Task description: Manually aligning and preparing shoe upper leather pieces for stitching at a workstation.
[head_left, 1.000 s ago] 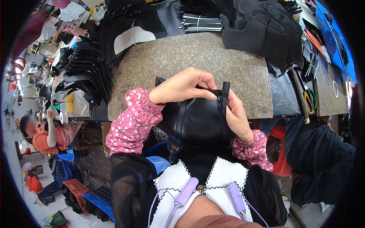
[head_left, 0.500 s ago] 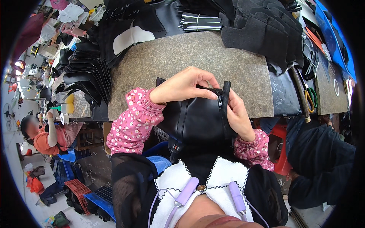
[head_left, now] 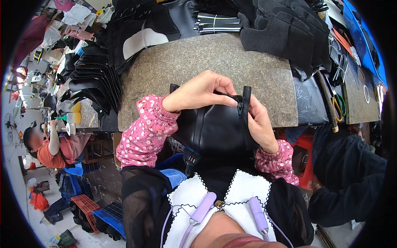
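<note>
Black glossy piece (head_left: 221, 130), one, at the near edge of a speckled board (head_left: 186, 62); left hand (head_left: 198, 91), thumb and fingers pinched on its upper edge; right hand (head_left: 260, 123), fingers clamped on its zipper strip (head_left: 246, 96). Beyond — open board, bounded by stacked black pieces (head_left: 94, 80) leftward, dark felt pieces (head_left: 277, 35) far right, bundled strips (head_left: 206, 24) behind.

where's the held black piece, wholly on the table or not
Not wholly: the black piece, in left hand and right hand, reaches past the near edge of the table. Whether any rests there, cannot tell.
</note>
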Action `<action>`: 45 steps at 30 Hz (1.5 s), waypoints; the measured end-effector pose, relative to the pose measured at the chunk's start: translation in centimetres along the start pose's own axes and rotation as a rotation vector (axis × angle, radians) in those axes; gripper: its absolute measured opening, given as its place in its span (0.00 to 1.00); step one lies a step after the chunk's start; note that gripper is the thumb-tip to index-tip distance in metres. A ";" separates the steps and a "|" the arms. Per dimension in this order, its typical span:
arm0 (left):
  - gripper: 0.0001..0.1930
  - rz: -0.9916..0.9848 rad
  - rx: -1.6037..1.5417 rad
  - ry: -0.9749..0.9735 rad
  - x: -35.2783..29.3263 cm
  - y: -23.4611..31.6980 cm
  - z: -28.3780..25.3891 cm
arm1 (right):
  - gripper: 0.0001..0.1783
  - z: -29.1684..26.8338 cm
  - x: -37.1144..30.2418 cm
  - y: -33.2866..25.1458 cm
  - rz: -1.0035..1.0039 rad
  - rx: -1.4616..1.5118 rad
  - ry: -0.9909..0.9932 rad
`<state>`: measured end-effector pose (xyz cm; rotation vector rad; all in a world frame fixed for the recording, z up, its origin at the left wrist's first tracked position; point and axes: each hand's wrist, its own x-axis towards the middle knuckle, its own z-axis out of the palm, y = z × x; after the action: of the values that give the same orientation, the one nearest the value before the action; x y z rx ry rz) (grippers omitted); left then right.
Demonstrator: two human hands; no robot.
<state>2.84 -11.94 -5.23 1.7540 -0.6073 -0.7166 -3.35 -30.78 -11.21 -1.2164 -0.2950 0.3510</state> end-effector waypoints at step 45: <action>0.14 0.600 1.143 0.526 -5.4 -9.3 8.1 | 0.08 -3.6 3.9 -1.6 -0.073 -1.042 -0.381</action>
<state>-6.23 -10.83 -15.08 2.4269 -1.2131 0.6596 1.84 -32.77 -10.71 -2.1492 -0.9232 0.3725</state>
